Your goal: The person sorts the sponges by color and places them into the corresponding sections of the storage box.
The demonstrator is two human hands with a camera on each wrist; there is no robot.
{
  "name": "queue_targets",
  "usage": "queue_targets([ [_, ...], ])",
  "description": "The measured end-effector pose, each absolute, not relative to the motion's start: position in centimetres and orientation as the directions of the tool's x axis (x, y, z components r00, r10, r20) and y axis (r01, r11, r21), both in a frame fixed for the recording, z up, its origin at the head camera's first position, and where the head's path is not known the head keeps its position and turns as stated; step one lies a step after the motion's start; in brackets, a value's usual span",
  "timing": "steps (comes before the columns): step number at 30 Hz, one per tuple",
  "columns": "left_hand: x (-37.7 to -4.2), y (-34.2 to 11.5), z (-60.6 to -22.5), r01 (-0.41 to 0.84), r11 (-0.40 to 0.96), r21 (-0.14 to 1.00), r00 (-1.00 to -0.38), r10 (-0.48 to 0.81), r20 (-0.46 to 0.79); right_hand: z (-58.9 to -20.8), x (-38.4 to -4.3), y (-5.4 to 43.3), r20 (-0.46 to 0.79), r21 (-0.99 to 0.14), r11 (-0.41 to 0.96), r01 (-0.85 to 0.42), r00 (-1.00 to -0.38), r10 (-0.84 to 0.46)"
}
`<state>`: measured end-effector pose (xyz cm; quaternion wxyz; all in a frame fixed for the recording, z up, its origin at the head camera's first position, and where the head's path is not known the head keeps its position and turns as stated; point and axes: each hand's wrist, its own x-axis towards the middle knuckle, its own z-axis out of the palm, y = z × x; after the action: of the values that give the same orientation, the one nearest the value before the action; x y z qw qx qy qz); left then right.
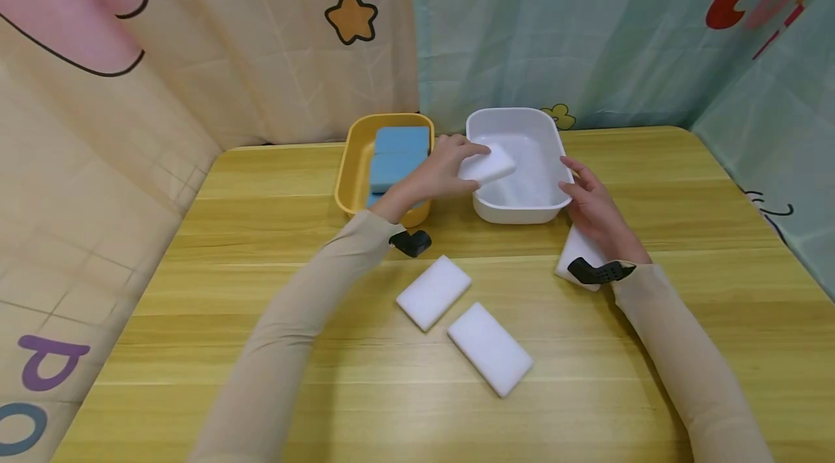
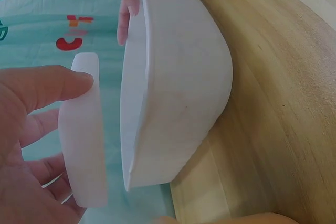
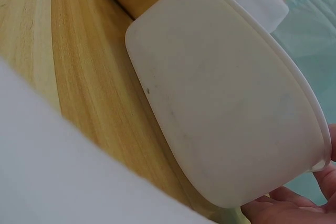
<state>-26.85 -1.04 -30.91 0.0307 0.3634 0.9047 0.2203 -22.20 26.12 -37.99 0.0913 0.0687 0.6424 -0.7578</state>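
Note:
My left hand pinches a white sponge over the left rim of a white plastic bin. In the left wrist view the thumb lies on one edge of this sponge, with the other fingers behind it. My right hand holds the bin's right side, its fingertips at the rim. The right wrist view shows those fingers low against the bin's wall. Another white sponge lies under the right wrist, partly hidden. Two more white sponges, one farther left and one nearer, lie on the table.
Left of the white bin stands a yellow bin holding blue sponges, partly covered by my left forearm. Both bins are near the back edge of the wooden table. A printed curtain hangs behind and at the sides.

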Motion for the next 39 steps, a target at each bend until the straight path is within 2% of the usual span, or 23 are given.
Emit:
queue_targets([
  [6, -27.5, 0.1, -31.1, 0.618, 0.658, 0.430, -0.752, 0.654, 0.079, -38.1, -22.3, 26.2, -0.224, -0.960, -0.159, 0.229, -0.973, -0.049],
  [14, -28.4, 1.5, -31.2, 0.653, 0.650, 0.388, -0.728, 0.680, 0.087, -38.2, -22.5, 26.0, -0.220, -0.961, -0.162, 0.224, -0.975, -0.042],
  [20, -29.0, 2.4, -31.6, 0.659, 0.639, 0.397, -0.721, 0.687, 0.091, -38.1, -22.4, 26.0, -0.214, -0.962, -0.164, 0.218, -0.976, -0.039],
  [39, -29.7, 5.2, -32.9, 0.650, 0.673, 0.353, -0.728, 0.684, 0.038, -37.9, -21.8, 26.0, -0.210, -0.967, -0.143, 0.212, -0.977, -0.034],
])
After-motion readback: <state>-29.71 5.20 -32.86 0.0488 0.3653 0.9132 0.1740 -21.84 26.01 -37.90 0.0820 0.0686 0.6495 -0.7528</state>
